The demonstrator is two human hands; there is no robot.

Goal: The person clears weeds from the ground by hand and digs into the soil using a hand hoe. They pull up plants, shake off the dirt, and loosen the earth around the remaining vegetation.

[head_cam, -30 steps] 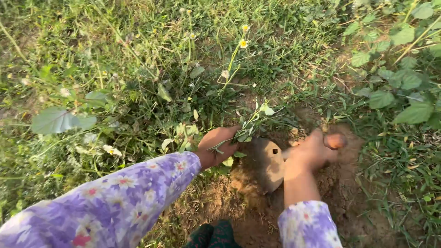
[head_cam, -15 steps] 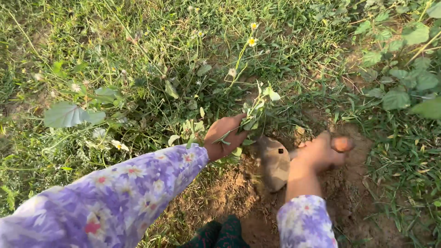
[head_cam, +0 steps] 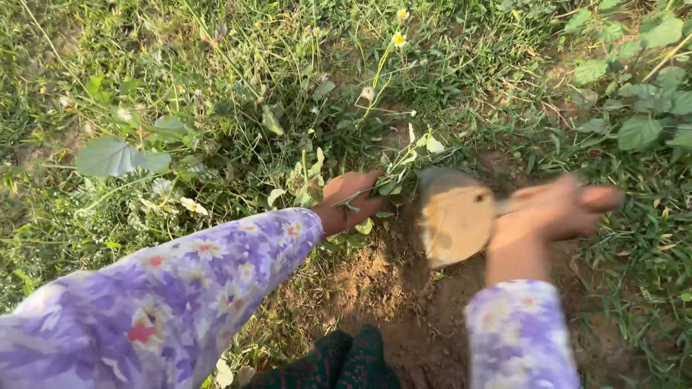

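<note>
My left hand is closed around a clump of green weed stems at the edge of a patch of bare brown soil. My right hand grips the wooden handle of a small hoe. Its rounded, soil-caked blade is lifted above the dirt just right of the weeds and looks blurred. Both arms wear purple flowered sleeves.
Thick grass with small yellow and white flowers surrounds the dug patch. Broad-leaved plants stand at the top right and at the left. Dark patterned cloth shows at the bottom edge.
My right hand has raised the hoe out of the soil and swung it up and to the right. My left hand keeps hold of the weeds.
</note>
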